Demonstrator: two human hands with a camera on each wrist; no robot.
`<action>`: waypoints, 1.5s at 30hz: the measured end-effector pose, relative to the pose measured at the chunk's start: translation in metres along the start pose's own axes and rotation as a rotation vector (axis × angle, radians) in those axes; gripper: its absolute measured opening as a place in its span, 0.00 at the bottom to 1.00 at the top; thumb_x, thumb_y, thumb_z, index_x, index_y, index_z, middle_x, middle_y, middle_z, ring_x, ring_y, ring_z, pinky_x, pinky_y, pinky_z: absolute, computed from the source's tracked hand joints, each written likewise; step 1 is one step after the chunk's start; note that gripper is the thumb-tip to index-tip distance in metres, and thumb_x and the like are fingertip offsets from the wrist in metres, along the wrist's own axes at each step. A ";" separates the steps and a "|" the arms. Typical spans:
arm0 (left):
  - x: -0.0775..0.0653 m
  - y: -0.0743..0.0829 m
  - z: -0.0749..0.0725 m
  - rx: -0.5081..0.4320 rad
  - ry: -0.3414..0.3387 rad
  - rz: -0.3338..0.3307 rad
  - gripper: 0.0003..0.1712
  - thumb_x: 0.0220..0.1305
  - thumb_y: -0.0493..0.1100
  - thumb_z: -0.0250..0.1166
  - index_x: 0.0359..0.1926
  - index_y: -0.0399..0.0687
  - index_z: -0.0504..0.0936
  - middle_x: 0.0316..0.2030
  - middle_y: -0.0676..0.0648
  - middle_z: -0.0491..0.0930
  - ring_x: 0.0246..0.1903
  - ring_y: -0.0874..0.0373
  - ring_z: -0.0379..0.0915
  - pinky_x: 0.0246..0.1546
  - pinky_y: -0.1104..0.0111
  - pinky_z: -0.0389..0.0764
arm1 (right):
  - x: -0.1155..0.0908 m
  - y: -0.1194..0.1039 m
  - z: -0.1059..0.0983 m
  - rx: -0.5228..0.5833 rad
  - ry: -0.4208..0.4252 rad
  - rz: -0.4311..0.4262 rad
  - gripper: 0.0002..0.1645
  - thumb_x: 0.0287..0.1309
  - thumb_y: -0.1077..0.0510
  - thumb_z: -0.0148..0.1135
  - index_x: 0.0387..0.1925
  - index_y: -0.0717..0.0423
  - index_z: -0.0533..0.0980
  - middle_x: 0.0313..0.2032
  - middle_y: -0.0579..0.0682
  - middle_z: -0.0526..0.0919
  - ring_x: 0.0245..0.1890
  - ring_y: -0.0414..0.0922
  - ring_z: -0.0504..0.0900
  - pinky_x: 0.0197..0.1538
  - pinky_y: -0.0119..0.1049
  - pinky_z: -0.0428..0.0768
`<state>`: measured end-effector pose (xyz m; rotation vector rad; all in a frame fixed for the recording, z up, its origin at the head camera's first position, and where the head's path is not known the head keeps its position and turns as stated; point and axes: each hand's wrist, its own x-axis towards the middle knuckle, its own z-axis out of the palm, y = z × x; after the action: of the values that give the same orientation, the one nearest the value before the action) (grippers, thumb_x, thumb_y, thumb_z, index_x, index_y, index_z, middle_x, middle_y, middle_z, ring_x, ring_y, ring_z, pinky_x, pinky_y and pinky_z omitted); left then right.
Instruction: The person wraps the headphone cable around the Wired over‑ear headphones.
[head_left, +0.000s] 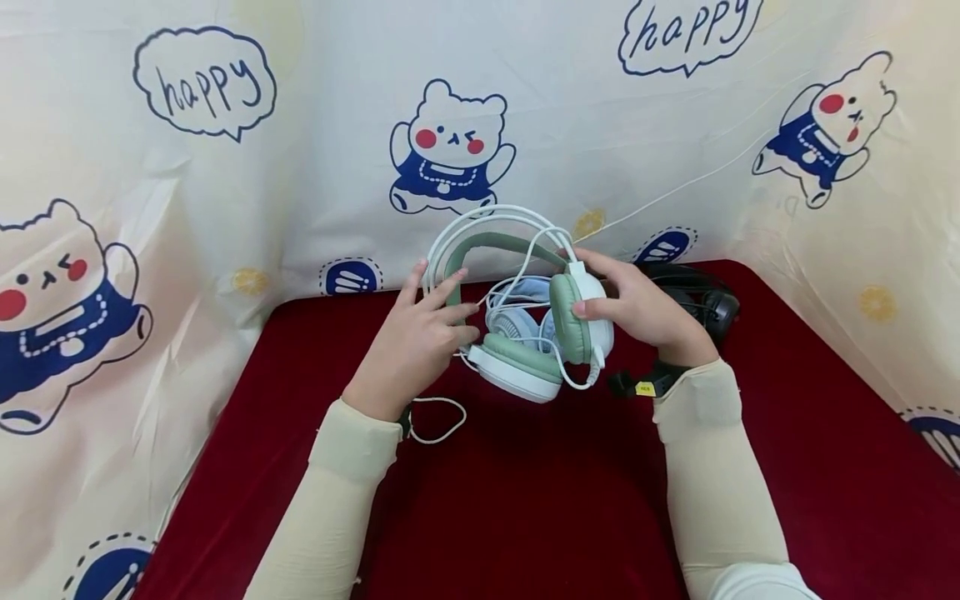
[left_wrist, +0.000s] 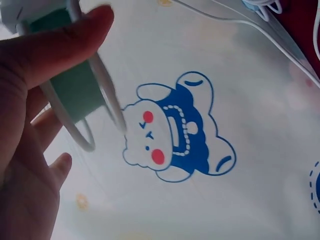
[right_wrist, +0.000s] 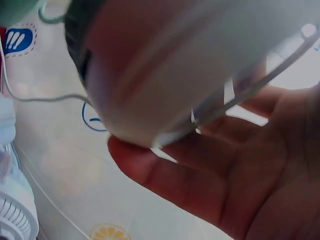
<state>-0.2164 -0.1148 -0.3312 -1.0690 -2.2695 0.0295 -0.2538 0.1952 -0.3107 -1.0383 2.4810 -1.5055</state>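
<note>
White over-ear headphones [head_left: 517, 382] with sage-green pads are held up above the table, headband uppermost. My left hand [head_left: 412, 346] grips the left side of the headband; in the left wrist view its thumb [left_wrist: 70, 47] lies across the green inner band and white wire frame. With my right hand [head_left: 641, 304] I hold the right ear cup [head_left: 596, 312], the thumb near the pad's edge. A white cable [head_left: 566, 379] loops around the cups. In the right wrist view, the cup [right_wrist: 165, 65] hides part of that hand's fingers.
Light-blue headphones [head_left: 513, 323] lie behind the white pair, partly hidden. Black headphones [head_left: 716, 308] sit at the back right, beyond my right wrist. A white cord loop [head_left: 442, 437] rests on the red tablecloth [head_left: 525, 508]. A printed curtain [head_left: 570, 150] hangs behind.
</note>
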 end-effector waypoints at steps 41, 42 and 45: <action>-0.006 0.001 -0.022 -0.244 0.026 0.061 0.15 0.48 0.36 0.78 0.39 0.50 0.90 0.35 0.52 0.87 0.48 0.55 0.80 0.67 0.59 0.57 | 0.013 0.032 -0.001 0.291 0.166 -0.041 0.23 0.70 0.55 0.53 0.62 0.60 0.73 0.53 0.56 0.79 0.51 0.50 0.77 0.51 0.35 0.77; -0.006 0.001 -0.021 -0.245 0.023 0.062 0.15 0.47 0.36 0.78 0.39 0.50 0.90 0.35 0.52 0.87 0.48 0.55 0.80 0.67 0.59 0.57 | 0.013 0.033 -0.001 0.293 0.167 -0.035 0.22 0.70 0.54 0.54 0.60 0.60 0.74 0.52 0.55 0.80 0.50 0.49 0.78 0.50 0.35 0.78; -0.005 0.002 -0.020 -0.241 0.018 0.069 0.15 0.47 0.35 0.78 0.39 0.50 0.90 0.35 0.53 0.87 0.48 0.55 0.80 0.67 0.59 0.57 | 0.012 0.036 0.000 0.311 0.202 -0.038 0.19 0.70 0.54 0.54 0.55 0.60 0.78 0.46 0.53 0.82 0.45 0.47 0.79 0.46 0.34 0.79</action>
<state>-0.2015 -0.1217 -0.3185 -1.2647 -2.2603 -0.2294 -0.2812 0.1990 -0.3362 -0.9239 2.2493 -2.0172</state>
